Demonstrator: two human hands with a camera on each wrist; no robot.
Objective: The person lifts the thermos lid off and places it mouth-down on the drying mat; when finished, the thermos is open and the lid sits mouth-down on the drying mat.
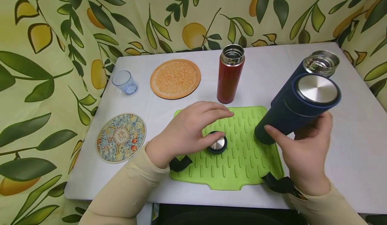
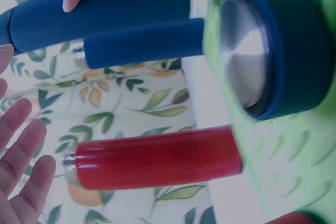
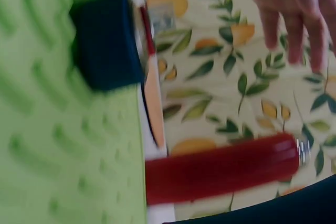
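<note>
My right hand (image 1: 311, 147) grips a large dark blue thermos (image 1: 290, 110) capped by a steel-topped lid (image 1: 316, 89), near the green mat's right edge. I cannot tell whether its base touches anything. Over the ridged green mat (image 1: 248, 158), my left hand (image 1: 193, 126) hovers with its fingers spread and holds nothing. Just below that hand, a small dark blue lid with a steel top (image 1: 218, 145) lies on the mat; the left wrist view shows this lid (image 2: 283, 51) close up. Behind the held thermos stands a lidless blue thermos (image 1: 285, 79), partly hidden.
A lidless red thermos (image 1: 230, 79) stands behind the mat. Left of it lie an orange round board (image 1: 175, 79) and a flower-patterned round trivet (image 1: 121, 151). A clear blue glass (image 1: 125, 82) stands at the back left. A leaf-print cloth (image 1: 193, 16) hangs behind the table.
</note>
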